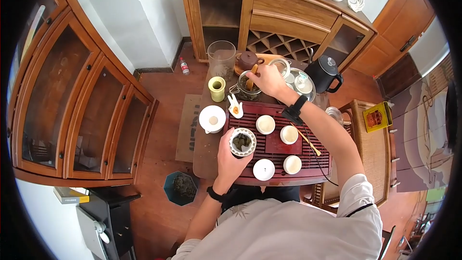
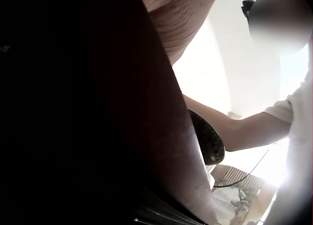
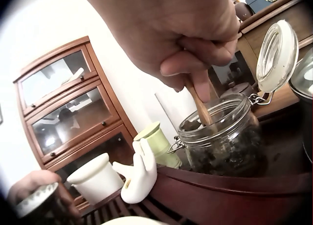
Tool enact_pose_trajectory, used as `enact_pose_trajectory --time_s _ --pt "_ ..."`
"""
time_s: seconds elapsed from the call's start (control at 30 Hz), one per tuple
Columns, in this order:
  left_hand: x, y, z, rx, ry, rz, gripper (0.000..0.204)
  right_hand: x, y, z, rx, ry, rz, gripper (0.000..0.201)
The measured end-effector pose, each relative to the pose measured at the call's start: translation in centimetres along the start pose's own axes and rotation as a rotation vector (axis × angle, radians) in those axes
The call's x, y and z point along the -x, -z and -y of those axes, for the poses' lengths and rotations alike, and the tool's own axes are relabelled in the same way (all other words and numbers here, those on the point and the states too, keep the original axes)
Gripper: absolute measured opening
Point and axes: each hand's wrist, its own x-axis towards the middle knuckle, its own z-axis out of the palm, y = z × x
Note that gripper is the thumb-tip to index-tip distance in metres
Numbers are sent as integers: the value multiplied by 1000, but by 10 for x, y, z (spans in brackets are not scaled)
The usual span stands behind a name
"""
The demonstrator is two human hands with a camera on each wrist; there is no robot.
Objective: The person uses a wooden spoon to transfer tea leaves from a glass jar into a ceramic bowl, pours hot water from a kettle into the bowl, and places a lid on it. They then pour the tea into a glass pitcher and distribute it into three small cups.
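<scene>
My left hand (image 1: 228, 160) grips a cup (image 1: 242, 141) with a scalloped white rim and dark tea leaves inside, over the near left edge of the tea tray. My right hand (image 1: 271, 81) pinches a wooden tea scoop (image 3: 199, 105), whose lower end dips into the mouth of a glass clip-top jar (image 3: 222, 144). Dark tea leaves fill part of this jar, and its hinged lid (image 3: 279, 59) stands open. Beside the jar sits a white hand-shaped ornament (image 3: 139, 176). In the left wrist view, the forearm and darkness hide the cup.
The slatted red tea tray (image 1: 257, 115) bears several white cups and a thin wooden stick (image 1: 312, 143). A white pitcher (image 1: 212, 119), a yellow-green vase (image 1: 217, 89) and a tall glass cylinder (image 1: 221, 58) stand left. A teapot (image 1: 249, 59) and black kettle (image 1: 327, 72) stand behind.
</scene>
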Motion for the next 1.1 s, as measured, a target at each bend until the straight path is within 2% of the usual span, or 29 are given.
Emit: enact_pose_trajectory --time_s 0.13,0.3,0.37,0.43,0.47,0.53,0.73,0.97,1.03,1.1 --pt "1 0 -1 25 2 16 87 2 1 -1 61 -12 -53 44" --pt "1 1 -4 16 0 15 88 -2 -11 -11 -56 -45 0 46" --pt "1 0 -4 29 6 21 88 -2 -11 -11 -79 -15 -29 48" --pt "0 0 -4 4 -20 10 88 -5 -7 -12 -60 -147 9 52" --pt "0 1 -4 3 -21 12 88 -7 -5 -14 -61 -148 7 52" --pt "0 1 -5 -11 -34 10 89 -11 -3 -19 -165 -249 87 55" --pt "0 0 -3 -30 -10 10 89 -15 1 -24 -288 -321 95 53" --pt "1 0 -1 0 -11 15 88 -21 3 -31 -220 -317 109 50" --pt "1 0 -1 -12 -18 13 87 -21 2 -29 -145 -233 149 49" --pt "1 0 0 -4 -10 15 87 -22 3 -25 -185 -250 157 48"
